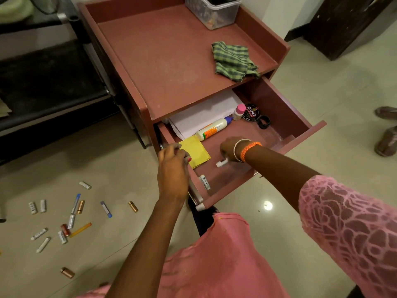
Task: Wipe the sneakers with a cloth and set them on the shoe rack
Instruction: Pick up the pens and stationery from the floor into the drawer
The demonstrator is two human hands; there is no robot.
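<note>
A green checked cloth (pixel 233 61) lies crumpled on top of the reddish-brown cabinet (pixel 163 67), near its right edge. Below it the drawer (pixel 285 110) stands pulled out. My left hand (pixel 173 168) grips the drawer's left side wall, next to a yellow pad (pixel 196 152). My right hand (pixel 231 149) reaches into the drawer and holds a small white tube (pixel 221 163) in its curled fingers. No sneakers are plainly in view; two wrapped shapes (pixel 386 130) lie at the far right edge of the floor.
The drawer holds a white glue bottle (pixel 212 129), a pink-capped bottle (pixel 239 111), a shoe polish tin (pixel 251 112), a black ring (pixel 263 122) and papers (pixel 202 117). A clear plastic box (pixel 214 11) stands on the cabinet. Several small tubes and vials (pixel 71 214) litter the floor at left.
</note>
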